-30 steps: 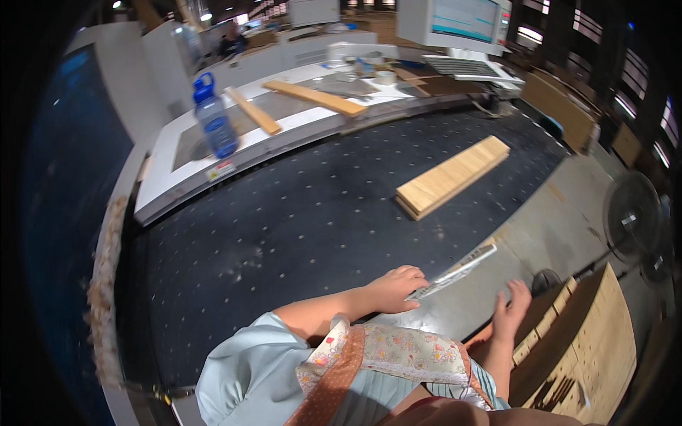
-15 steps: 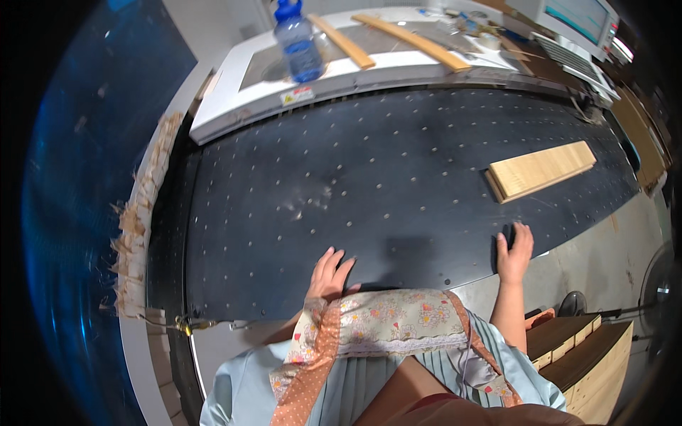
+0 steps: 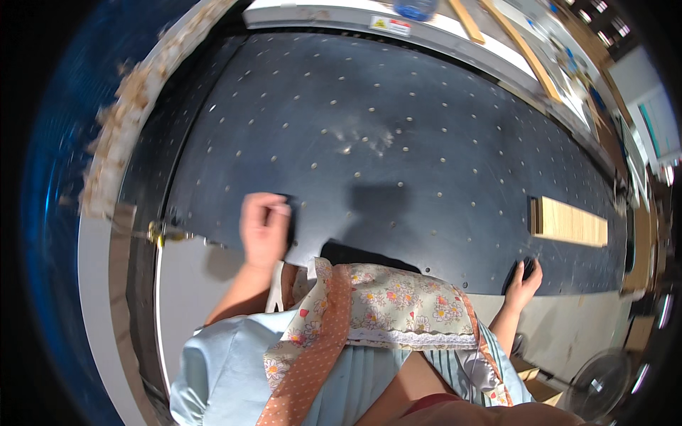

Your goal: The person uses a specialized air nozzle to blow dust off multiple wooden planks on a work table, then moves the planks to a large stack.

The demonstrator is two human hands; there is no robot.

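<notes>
A wide black table top dotted with small pale points fills the view. My left hand rests on its near edge with the fingers curled, holding nothing that I can see. My right hand lies farther right on the same edge, fingers spread over the rim. A pale wooden block sits on the black top just beyond my right hand, apart from it. A floral apron and a light blue garment hide the edge between my hands.
A white raised machine bed runs along the far side with long wooden strips and a blue bottle on it. Wood shavings line the left rim. A fan stands at lower right.
The view has swung left and down. My left hand moved left along the near edge and its fingers curled in. My right hand stays on the edge near the wooden block.
</notes>
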